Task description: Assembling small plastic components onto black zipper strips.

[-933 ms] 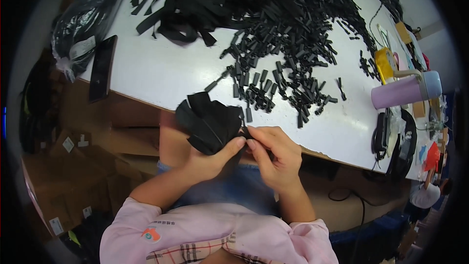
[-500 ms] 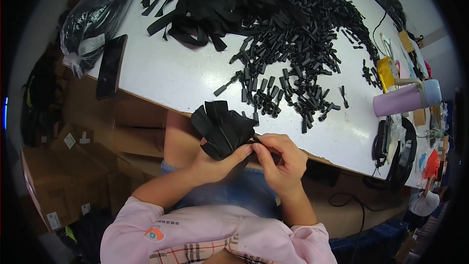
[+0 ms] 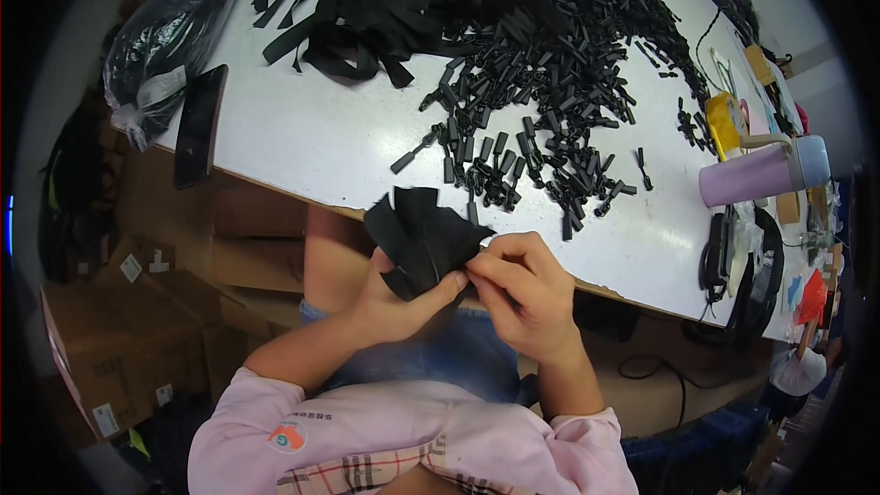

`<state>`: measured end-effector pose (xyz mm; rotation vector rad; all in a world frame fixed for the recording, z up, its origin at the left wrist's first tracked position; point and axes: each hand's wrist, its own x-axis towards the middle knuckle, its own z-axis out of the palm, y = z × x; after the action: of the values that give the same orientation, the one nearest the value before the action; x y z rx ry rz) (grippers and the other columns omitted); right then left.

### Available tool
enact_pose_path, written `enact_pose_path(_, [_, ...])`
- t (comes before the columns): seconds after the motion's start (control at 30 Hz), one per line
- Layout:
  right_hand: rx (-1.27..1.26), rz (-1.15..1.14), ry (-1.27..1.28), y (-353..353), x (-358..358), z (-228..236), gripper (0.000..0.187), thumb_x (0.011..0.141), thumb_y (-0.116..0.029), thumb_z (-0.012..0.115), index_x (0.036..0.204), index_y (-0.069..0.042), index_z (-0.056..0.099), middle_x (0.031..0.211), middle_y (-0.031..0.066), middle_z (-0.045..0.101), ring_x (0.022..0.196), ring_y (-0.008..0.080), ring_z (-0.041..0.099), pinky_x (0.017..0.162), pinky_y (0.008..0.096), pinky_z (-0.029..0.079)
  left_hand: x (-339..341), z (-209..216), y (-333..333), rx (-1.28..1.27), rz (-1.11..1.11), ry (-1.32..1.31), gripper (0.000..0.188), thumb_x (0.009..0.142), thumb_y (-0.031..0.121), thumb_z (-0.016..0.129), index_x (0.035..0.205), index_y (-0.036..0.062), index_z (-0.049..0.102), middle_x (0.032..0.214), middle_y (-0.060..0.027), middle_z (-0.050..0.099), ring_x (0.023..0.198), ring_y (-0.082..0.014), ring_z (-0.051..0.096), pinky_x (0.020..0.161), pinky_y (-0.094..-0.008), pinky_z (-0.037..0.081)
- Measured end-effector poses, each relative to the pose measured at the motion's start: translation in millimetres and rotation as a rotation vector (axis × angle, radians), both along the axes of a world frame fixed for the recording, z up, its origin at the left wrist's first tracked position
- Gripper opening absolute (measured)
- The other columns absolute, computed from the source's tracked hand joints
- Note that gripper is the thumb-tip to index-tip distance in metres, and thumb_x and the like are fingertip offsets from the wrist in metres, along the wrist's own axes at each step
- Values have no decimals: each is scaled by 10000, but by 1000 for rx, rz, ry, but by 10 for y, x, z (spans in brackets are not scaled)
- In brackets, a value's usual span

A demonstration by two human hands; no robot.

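Over my lap at the table's front edge, my left hand (image 3: 394, 304) is closed around a bundle of black zipper strips (image 3: 423, 236) whose loose ends fan upward. My right hand (image 3: 532, 298) meets it at the bundle's right side, with thumb and forefinger pinched at the strips' edge. Whatever lies between those fingertips is too small and hidden to make out. Just beyond my hands, many dark zipper sliders with long pulls (image 3: 495, 170) lie scattered on the white table (image 3: 302, 142).
More black strips (image 3: 367, 23) are heaped at the far side. A phone (image 3: 200, 128) and a plastic-wrapped black bundle (image 3: 170, 37) lie at the left. Right are a lilac bottle (image 3: 747, 176) and yellow tape roll (image 3: 722, 126). Cardboard boxes (image 3: 137, 339) stand lower left; another person (image 3: 796, 374) is far right.
The strip bundle has turned and its ends have spread, showing a broader face. My right hand has shifted slightly left and its fingers have re-bent at the bundle's edge. The view has shifted a little.
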<state>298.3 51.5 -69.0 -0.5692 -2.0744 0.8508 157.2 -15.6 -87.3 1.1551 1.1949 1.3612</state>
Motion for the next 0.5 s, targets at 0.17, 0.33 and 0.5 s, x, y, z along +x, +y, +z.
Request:
enact_pose_path(0.17, [-38,3,29,-11,-12,-14,183,674,95,580,840,20,596,759,76,498,545,105,502,448,194,403,-7,19,14,-39,42,-98,212,739,1,557,948,18,527,857,-25,543,777,-79,511,662,-213,430])
enact_pose_path(0.33, [-238,-109,134,-52,-19,18,179,645,90,600,809,21,614,727,77,528,601,123,506,513,196,393,-8,26,52,-20,-24,11,198,737,8,555,933,17,533,831,-26,555,766,-82,522,658,-219,436])
enact_pose_path(0.5, [-208,-49,86,-10,-15,25,180,650,84,601,818,22,618,741,80,535,612,119,504,513,197,390,-3,46,45,17,44,31,172,737,17,558,907,21,532,811,-26,559,746,-83,525,645,-222,435])
